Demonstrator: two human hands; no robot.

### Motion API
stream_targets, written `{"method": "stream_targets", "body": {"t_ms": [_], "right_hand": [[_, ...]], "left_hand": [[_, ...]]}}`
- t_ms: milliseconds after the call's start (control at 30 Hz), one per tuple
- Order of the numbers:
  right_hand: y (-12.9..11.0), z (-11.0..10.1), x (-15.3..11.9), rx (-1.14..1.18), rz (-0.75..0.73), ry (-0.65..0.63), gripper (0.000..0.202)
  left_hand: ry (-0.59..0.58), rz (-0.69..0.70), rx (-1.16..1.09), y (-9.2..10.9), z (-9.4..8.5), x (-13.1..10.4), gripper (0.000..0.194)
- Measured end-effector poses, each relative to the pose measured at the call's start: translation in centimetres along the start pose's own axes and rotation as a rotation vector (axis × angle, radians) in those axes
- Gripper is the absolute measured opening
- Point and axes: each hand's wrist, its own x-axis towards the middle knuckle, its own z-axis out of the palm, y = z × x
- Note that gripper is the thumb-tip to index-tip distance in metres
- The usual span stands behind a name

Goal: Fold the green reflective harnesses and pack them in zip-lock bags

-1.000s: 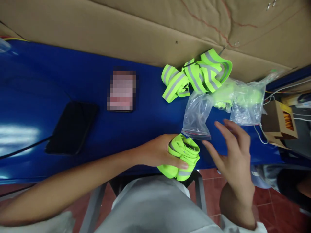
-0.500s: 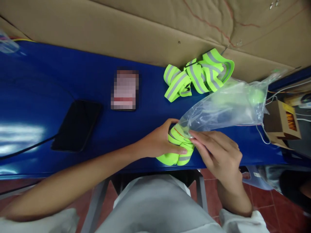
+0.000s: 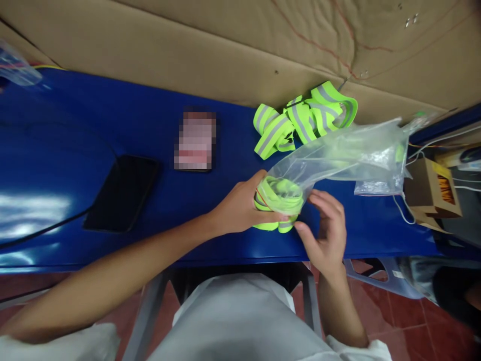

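A rolled bundle of neon yellow-green reflective strap (image 3: 280,195) is wrapped by the fingers of my left hand (image 3: 240,206). The mouth of a clear plastic bag (image 3: 338,155) lies over the top of this bundle, and the bag stretches off to the right. My right hand (image 3: 326,233) is beside the bundle's right side, fingers apart, with thumb and fingertips near the bag's edge. Behind, more yellow-green straps with grey stripes (image 3: 274,130) lie loosely piled near the back of the table, partly behind the bag.
On the blue table (image 3: 93,110) are a black phone-like device (image 3: 122,193) with a cable and a blurred-out rectangular item (image 3: 195,140). An open cardboard box (image 3: 432,188) and white cables are at the right. A beige padded panel (image 3: 225,50) borders the back.
The bag's mouth now covers more of the bundle's top. My right hand has opened from its pinch on the bag's edge and moved left and slightly down. The bundle is slightly higher.
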Motion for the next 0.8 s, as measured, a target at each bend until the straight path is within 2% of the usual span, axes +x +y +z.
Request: {"method": "stream_targets", "body": {"t_ms": [100, 200, 267, 433, 533, 700, 800], "right_hand": [[0.0, 0.9, -0.5, -0.072, -0.077, -0.077, 0.062], [-0.1, 1.2, -0.7, -0.147, -0.131, -0.095, 0.069], [0.0, 1.3, -0.7, -0.169, -0.126, -0.162, 0.072], [-0.6, 2.4, -1.1, -0.173, -0.004, -0.354, 0.104], [-1.5, 3.4, -1.4, -0.209, 0.022, -0.314, 0.104], [-1.9, 4.2, -1.3, -0.282, -0.123, -0.245, 0.129], [-1.4, 4.1, -0.9, -0.328, -0.142, -0.208, 0.117]], "left_hand": [[-0.003, -0.016, -0.020, -0.8, 0.5, 0.1, 0.065], [0.008, 0.038, -0.075, -1.6, 1.0, 0.3, 0.085], [0.029, 0.073, -0.111, -2.0, 1.2, 0.4, 0.097], [0.136, -0.017, -0.008, -1.9, 1.2, 0.5, 0.070], [0.124, -0.037, -0.081, -1.6, 1.3, 0.4, 0.069], [0.023, -0.084, -0.298, -1.6, 1.7, 0.1, 0.059], [0.019, -0.091, -0.359, -1.7, 1.9, 0.2, 0.060]]}}
